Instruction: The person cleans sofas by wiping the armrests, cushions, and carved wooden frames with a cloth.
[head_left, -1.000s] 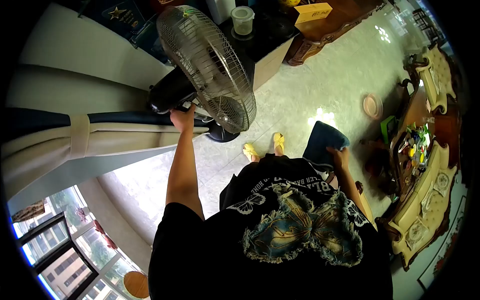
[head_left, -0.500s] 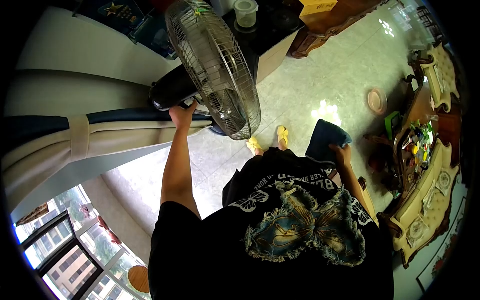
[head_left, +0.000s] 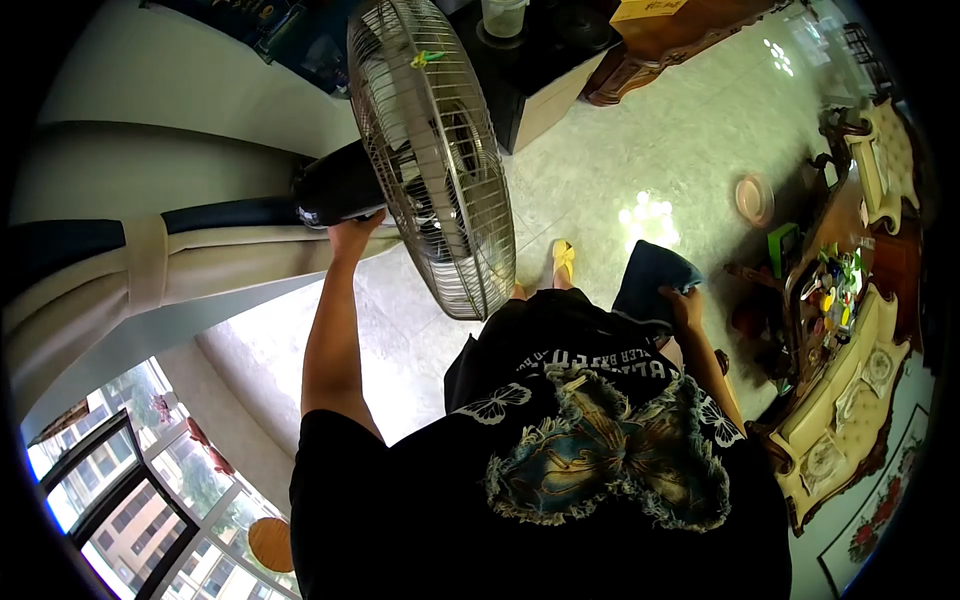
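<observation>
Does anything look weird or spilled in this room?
The pink basin looks a bit odd, sitting alone on the open floor. I see no spill; the bright white spots look like reflected light.

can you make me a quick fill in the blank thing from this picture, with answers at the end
The right hand holds a dark ____ cloth.
The left hand is up against the black housing of the ____.
The slipper in view is ____.
The large frayed patch on the black shirt is shaped like a ____.

Missing words: blue; fan; yellow; butterfly
</observation>
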